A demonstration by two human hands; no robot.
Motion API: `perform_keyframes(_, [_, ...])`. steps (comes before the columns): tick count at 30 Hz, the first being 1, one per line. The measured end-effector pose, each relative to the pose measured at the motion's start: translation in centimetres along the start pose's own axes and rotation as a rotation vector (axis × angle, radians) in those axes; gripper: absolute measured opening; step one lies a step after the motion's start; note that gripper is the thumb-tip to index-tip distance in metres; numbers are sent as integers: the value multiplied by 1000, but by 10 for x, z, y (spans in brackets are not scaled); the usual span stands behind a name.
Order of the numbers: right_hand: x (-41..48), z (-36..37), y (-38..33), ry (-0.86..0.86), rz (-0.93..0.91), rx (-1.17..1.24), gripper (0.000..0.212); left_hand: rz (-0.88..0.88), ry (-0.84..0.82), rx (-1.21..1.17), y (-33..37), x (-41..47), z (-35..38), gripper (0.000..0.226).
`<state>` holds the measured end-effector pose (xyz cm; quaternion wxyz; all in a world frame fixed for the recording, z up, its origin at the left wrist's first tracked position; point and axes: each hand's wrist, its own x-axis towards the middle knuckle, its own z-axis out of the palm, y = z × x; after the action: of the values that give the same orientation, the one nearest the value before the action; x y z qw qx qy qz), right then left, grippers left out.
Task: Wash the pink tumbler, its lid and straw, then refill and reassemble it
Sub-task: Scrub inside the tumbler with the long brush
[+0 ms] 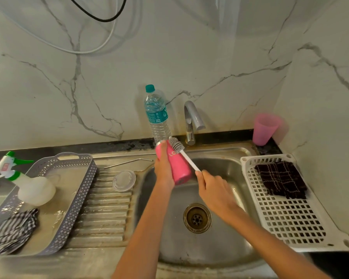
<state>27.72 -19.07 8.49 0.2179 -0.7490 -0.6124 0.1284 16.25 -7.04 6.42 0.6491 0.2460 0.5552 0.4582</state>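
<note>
— Hands first: what did each one have?

— My left hand (pixel 163 165) was wrapped shut around the pink tumbler (pixel 176 166), fingers curled over its far side, holding it tilted over the sink (pixel 226 158) with the mouth pointing away and up towards the wall. My right hand (pixel 215 190) was closed in a pinch on the thin white handle of the bottle brush (pixel 182 153), thumb on top. Its grey bristled head sat just at the tumbler's open rim.

— And the other parts?

— I saw the clear round lid (pixel 124 180) lying flat on the ribbed steel drainboard, left of the basin. Behind it lay the metal straw (pixel 127 162), slim and bent at one end, well apart from my hands.

— Textures around you?

— Tumbler smooth and matte, with white lettering partly hidden by my fingers. Basin dull stainless steel, round drain in the middle. A clear ridged plastic water bottle (pixel 156 114) with a teal cap stood at the marble wall beside the curved chrome tap (pixel 192 121). A white lattice tray (pixel 286 208) on the right carried a dark checked cloth (pixel 281 180); a grey perforated basket (pixel 77 190) on the left held a spray bottle (pixel 31 186).
</note>
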Motion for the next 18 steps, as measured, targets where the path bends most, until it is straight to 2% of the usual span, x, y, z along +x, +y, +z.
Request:
perform_keyframes(3, [-36,5,9,-67,-22,-15,41,4,28,-108,16,10,-9,84])
perform_keyframes(8, [12,-7,4,-34,50,104,41,-46,-91,-30,-11,-6,3,99])
perform_keyframes(13, [-30,0,13,-91,23,115,43,-53,-158,-271,15,2,-8,71])
perform_keyframes(16, [-25,-3,16,-77,26,154,43,-42,-202,-217,13,-8,-10,61])
perform_keyframes(18, [-2,-6,9,-42,51,188,43,-55,-237,-178,2,-16,-7,62])
